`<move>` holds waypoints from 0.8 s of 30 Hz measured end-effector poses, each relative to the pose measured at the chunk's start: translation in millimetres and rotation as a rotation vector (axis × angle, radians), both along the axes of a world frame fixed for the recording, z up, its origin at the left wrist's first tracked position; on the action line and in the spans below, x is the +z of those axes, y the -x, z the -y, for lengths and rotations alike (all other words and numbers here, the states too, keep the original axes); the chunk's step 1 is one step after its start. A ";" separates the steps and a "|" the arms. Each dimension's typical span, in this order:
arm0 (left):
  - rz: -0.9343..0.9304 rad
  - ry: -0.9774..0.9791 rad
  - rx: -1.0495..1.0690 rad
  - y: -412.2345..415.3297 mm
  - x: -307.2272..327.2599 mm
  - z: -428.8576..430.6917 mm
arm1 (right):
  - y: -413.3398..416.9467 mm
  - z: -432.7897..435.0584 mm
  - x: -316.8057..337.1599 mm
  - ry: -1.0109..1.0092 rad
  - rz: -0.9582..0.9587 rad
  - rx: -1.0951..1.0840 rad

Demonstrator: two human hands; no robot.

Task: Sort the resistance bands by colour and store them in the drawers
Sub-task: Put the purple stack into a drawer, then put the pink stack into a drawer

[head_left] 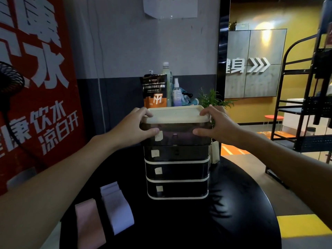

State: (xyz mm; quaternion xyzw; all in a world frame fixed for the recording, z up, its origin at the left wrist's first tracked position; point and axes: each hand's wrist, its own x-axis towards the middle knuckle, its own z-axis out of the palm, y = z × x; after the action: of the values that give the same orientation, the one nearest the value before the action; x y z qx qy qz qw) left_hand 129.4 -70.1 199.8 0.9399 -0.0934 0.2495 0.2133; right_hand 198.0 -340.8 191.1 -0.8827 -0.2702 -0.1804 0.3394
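Gripping the top unit of a stacked drawer tower [177,159] at the centre of the frame, your left hand [138,125] and right hand [213,125] clasp its two sides, fingers curled over the cream lid [177,115] and thumbs pressed against the dark front. Both hands are closed on the top drawer unit [177,135], which appears tilted slightly or lifted off the three tiers below; whether it has fully parted from them cannot be told.

Head view: the tower stands on a round black table [233,212], each drawer front carrying a small pale label. The bands wait at lower left of the frame: a pink band [89,225] and, just beside it to the right, a lilac band [116,205], both lying flat on the table, well apart from the drawers. A supplement pouch [155,90] and a spray bottle [177,92] stand behind the tower, upper centre.

To do this step well, keep your pressure even on both sides so the unit stays level, and steady the lower tiers if they shift. Read each label before you choose a drawer, then bring one colour at a time across from lower left.
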 end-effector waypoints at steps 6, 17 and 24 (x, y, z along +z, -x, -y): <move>0.124 0.023 0.051 -11.4 -9.0 -0.9 | -11.4 -5.5 -5.8 -0.087 0.028 -0.021; 0.215 -0.004 0.076 -22.5 -14.4 0.2 | -17.7 -8.4 -11.9 -0.131 0.062 -0.046; 0.132 0.136 0.014 -12.1 -23.4 -12.3 | 0.1 -9.6 -18.9 -0.052 0.149 -0.179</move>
State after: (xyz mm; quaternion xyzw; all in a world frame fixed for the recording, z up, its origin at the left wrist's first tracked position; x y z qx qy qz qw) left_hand 141.5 -57.8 176.4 0.9055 -0.0835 0.3182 0.2680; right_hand 197.9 -331.2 172.2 -0.8785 -0.2100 -0.2818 0.3237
